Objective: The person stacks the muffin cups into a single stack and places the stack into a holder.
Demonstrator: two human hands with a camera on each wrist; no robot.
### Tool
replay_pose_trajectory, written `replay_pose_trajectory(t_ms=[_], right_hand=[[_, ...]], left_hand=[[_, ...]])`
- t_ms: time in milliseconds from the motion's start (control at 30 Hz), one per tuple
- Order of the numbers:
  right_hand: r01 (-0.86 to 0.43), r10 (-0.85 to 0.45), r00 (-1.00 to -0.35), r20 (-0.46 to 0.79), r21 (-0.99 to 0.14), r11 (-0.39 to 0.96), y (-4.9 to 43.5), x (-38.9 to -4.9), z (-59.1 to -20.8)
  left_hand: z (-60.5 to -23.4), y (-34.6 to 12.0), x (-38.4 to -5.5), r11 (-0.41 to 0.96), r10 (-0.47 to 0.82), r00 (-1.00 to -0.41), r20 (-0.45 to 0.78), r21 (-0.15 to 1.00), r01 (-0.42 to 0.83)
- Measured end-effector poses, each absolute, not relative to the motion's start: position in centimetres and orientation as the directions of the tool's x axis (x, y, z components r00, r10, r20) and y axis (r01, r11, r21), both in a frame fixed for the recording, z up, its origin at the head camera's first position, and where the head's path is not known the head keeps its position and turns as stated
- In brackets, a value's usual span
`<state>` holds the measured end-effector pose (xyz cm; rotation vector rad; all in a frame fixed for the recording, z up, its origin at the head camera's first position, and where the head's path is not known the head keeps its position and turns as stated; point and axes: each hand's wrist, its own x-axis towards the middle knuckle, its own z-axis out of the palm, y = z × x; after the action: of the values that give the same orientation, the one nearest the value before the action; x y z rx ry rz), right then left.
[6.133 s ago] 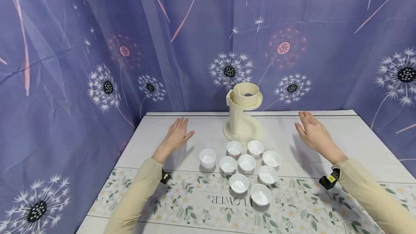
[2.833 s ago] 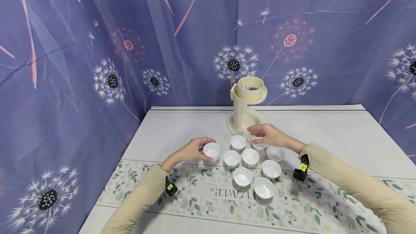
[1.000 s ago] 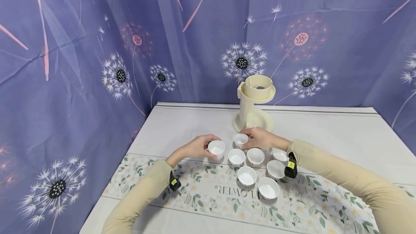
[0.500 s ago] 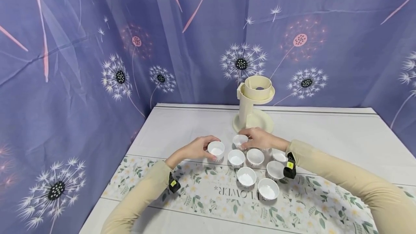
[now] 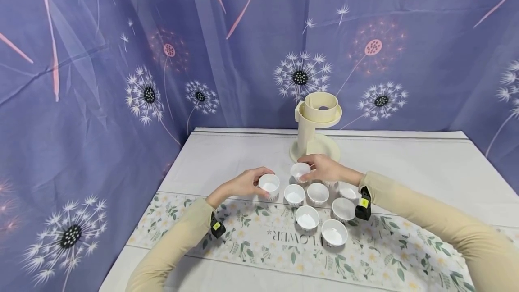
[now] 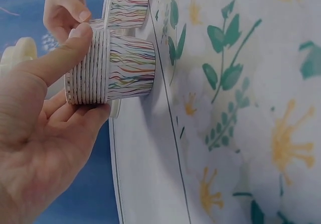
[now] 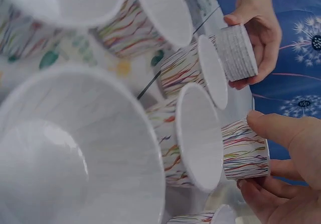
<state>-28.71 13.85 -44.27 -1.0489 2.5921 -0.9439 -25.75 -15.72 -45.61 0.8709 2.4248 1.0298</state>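
Observation:
In the head view my left hand [image 5: 244, 184] grips a nested stack of white paper baking cups [image 5: 269, 185] at the left of the group. The left wrist view shows the stack's layered rims between thumb and fingers, with wavy coloured stripes on the outer wall. My right hand [image 5: 325, 168] pinches a single striped baking cup [image 7: 246, 148] in the back row by its rim. Whether that cup is off the table cannot be made out. Several more baking cups [image 5: 318, 193] stand upright, mouths up, in front of the right hand. The right hand and wrist partly hide two cups.
Behind the cups stands a cream plastic stand [image 5: 306, 136] with a round base and a ring-shaped holder on top. A flower-printed runner [image 5: 259, 242] crosses the white table. A purple dandelion curtain [image 5: 243, 57] closes off the back and left.
Both hands came down from beside the cups. The left took hold of the stack; the right passed over the back-right cup and gripped the back-left one. The last second shows hardly any motion.

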Motion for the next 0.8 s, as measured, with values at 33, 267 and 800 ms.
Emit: replay_pose_trajectory(t_ms=[33,267,800], right_hand=[[-0.550,-0.673,-0.737,0.062,-0.633,0.545,13.9,-28.7,-44.2],[-0.524,-0.659,-0.749,0.073,-0.674,0.521,14.0,-28.6,-43.7],[-0.470,-0.617,-0.782,0.086,-0.731,0.494,13.5,-27.6,-43.1]], left_hand=[[-45.6,-15.7,-25.8,0.547,0.666,-0.741,-0.093,0.736,0.399],[-45.4,-15.6,-25.8,0.531,0.677,-0.731,-0.089,0.747,0.401],[-45.6,-15.6,-25.6,0.494,0.690,-0.721,-0.062,0.769,0.406]])
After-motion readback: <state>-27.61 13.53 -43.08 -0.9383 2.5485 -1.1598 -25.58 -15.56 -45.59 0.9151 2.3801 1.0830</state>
